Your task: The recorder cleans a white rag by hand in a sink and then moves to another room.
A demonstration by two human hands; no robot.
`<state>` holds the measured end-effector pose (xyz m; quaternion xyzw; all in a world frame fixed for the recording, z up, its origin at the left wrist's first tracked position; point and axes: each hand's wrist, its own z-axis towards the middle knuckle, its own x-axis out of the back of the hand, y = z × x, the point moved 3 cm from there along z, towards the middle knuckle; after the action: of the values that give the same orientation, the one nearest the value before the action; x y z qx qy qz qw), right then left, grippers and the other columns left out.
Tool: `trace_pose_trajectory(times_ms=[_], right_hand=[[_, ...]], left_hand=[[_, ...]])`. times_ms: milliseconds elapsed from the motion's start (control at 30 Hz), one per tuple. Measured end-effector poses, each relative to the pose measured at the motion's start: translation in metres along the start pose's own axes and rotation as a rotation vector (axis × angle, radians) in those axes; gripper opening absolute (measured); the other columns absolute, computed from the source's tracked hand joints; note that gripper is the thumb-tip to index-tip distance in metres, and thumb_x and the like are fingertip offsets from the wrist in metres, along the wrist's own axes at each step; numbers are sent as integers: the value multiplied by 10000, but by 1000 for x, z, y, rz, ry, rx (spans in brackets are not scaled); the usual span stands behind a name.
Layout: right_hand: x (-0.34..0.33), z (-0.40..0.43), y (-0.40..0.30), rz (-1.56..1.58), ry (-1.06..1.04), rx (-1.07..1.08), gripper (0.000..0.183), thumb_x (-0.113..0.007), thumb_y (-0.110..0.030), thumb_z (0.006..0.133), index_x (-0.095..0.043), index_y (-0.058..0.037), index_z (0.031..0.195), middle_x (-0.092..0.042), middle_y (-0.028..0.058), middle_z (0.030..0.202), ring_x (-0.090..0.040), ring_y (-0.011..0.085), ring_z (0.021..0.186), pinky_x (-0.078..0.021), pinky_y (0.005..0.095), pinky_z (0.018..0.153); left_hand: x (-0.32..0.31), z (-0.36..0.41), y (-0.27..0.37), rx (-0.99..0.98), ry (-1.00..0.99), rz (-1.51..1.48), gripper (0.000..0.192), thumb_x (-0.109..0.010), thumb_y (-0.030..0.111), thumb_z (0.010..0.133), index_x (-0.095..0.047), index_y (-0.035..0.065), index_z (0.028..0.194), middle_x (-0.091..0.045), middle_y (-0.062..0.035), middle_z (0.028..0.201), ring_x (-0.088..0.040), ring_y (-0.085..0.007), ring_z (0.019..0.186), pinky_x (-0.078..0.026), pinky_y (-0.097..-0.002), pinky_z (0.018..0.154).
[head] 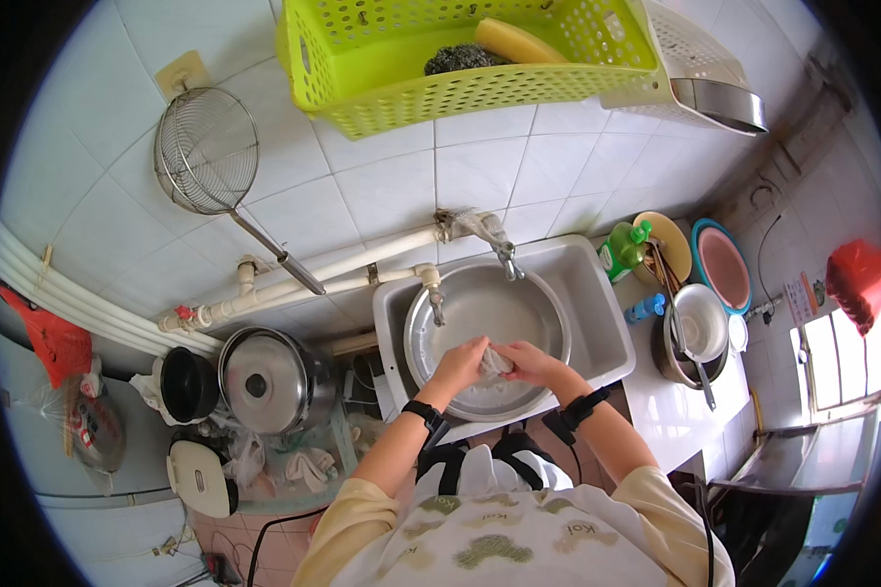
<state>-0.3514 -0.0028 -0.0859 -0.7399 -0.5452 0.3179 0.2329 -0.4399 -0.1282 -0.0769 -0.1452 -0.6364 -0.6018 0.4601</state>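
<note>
My left hand [461, 365] and my right hand [531, 362] grip a bunched, pale wet cloth [494, 362] between them. They are held over the near half of a large round metal basin [484, 293], which stands in the left part of a grey sink [600, 323]. Some liquid with a few suds lies in the basin's bottom. Above its far side hang two taps, a metal tap [510, 257] and a smaller tap [436, 297] on a white pipe. My fingers hide part of the cloth.
Right of the sink are a green dish-soap bottle [624, 251], a blue bottle [644, 310] and a white colander [697, 321] in a metal pot. A lidded steel pot [260, 385] stands left. A wire skimmer [207, 150] and a green basket [470, 88] hang on the wall.
</note>
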Motion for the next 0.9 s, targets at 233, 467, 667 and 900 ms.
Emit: trace_pose_trajectory(times_ms=[233,467,667,900], right_hand=[[-20,-27,-11,597,-308,-159,702,-332,-635,809,-434,-46,1177,-508,154,1124,-543,340,939,-500,360,781],[-19,-16,-10,430,-316,-137,591,-475,-574,782,-475,-87,1116,-549,124,1029,-553,247,842,-508,286,711],[-17,1,-9,352,-436,-184,214,-605,-250,825,-534,-53,867,-473,-1,659,-309,106,493,-377,213,512],[-29,12,-32,-818,38,-35,126,-595,-161,750,-565,-39,750,-534,68,573,-466,161,467,-356,286,432]], left_hand=[[23,4,31,-158,189,-59,337,-567,17,675,-453,40,992,-525,-123,893,-544,-319,832,-465,-397,660],[22,6,18,-333,90,-48,395,-554,-27,659,-439,10,1036,-504,-154,954,-522,-331,880,-436,-379,783],[31,15,20,-348,27,-31,250,-539,-19,680,-433,-10,907,-539,-170,842,-536,-343,841,-452,-392,750],[-9,7,-27,-143,-18,177,171,-519,29,716,-423,-11,852,-566,-166,786,-570,-339,785,-474,-392,648]])
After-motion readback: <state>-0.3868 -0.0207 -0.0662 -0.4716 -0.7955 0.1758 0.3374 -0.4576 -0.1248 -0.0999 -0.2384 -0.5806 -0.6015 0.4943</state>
